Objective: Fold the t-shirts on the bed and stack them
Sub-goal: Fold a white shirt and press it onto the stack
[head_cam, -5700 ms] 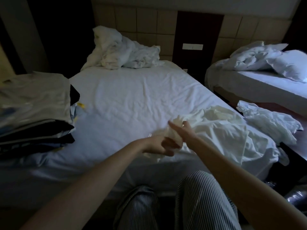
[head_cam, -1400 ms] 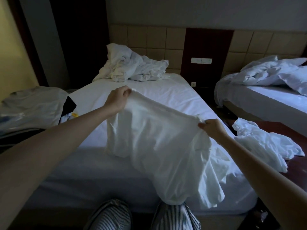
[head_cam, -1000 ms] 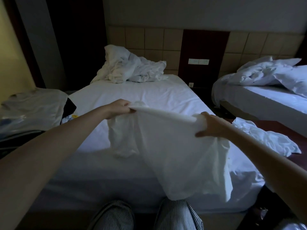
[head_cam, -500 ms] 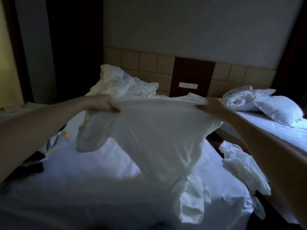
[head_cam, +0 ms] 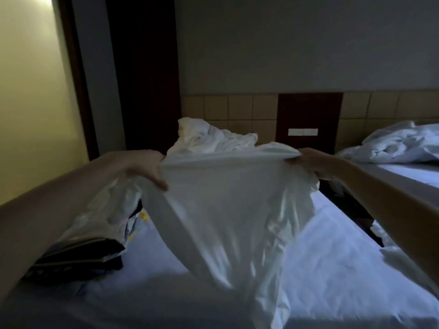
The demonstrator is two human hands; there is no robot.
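Observation:
A white t-shirt hangs stretched in the air above the bed, its body trailing down toward the near edge. My left hand grips its top edge on the left side. My right hand grips the same edge on the right side. A stack of folded shirts, pale on top with dark ones beneath, lies on the bed's left side, partly hidden behind my left forearm.
A crumpled white duvet lies at the head of the bed against the tiled headboard. A second bed with rumpled bedding stands to the right across a narrow gap. More white cloth shows at the right edge.
Both hands picked the white shirt off the bed, spread it between them and raised it. The view has tilted up, and the shirt's tail has swung toward the near edge.

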